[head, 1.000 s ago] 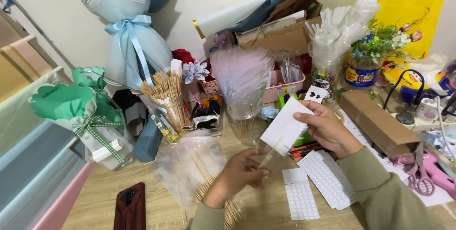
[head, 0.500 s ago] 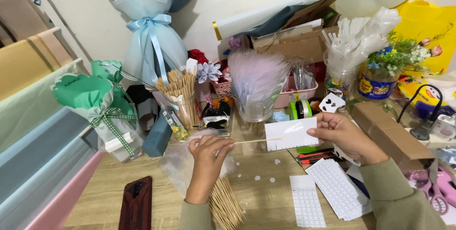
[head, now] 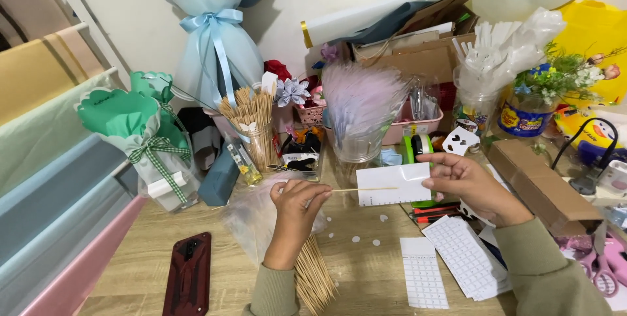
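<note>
On the wooden surface (head: pixel 215 270), the left hand (head: pixel 295 208) pinches a thin wooden skewer (head: pixel 362 189) level, fingers closed on its end. Its tip lies across the white sticker sheet (head: pixel 393 184), gripped at its edge by the right hand (head: pixel 467 182). Step in hand appears to be joining skewer to sticker; next calls for steady alignment.

A light wooden bench (head: pixel 196 224) carries everything here. Near its front edge lies a dark red phone (head: pixel 189 275), face down, and beside it a bundle of thin wooden skewers (head: pixel 313 278) over a clear plastic bag (head: pixel 251 219). To the right lie white sticker sheets (head: pixel 450 267) (two overlapping), small white dots (head: pixel 356 238), a long cardboard box (head: pixel 542 189) and pink scissors (head: pixel 604 269).
</note>
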